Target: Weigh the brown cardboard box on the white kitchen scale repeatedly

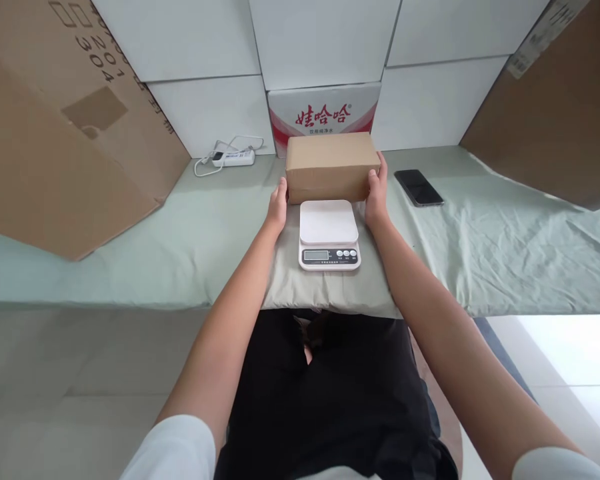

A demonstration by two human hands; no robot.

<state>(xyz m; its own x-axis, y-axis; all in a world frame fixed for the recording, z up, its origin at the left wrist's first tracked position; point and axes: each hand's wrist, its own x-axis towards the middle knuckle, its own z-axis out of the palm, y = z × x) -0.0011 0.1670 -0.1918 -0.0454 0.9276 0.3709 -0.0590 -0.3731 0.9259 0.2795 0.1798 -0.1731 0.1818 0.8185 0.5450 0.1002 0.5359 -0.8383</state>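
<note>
A closed brown cardboard box point(333, 167) is held between my two hands, just behind the kitchen scale. My left hand point(277, 205) presses on its left side, while my right hand point(377, 190) grips the right side with the thumb on the front face. Parts of the fingers are hidden behind the box. Directly in front of it lies the white kitchen scale point(329, 223), with a bare weighing plate and a display and buttons along its near edge. Whether the box touches the table I cannot tell.
A black smartphone point(419, 187) lies to the right on the green cloth point(220, 233). A white power strip point(234, 158) with its cord is at the back left. Large cardboard panels point(80, 153) flank both sides. White boxes and a red-and-white printed carton point(325, 110) form the back wall.
</note>
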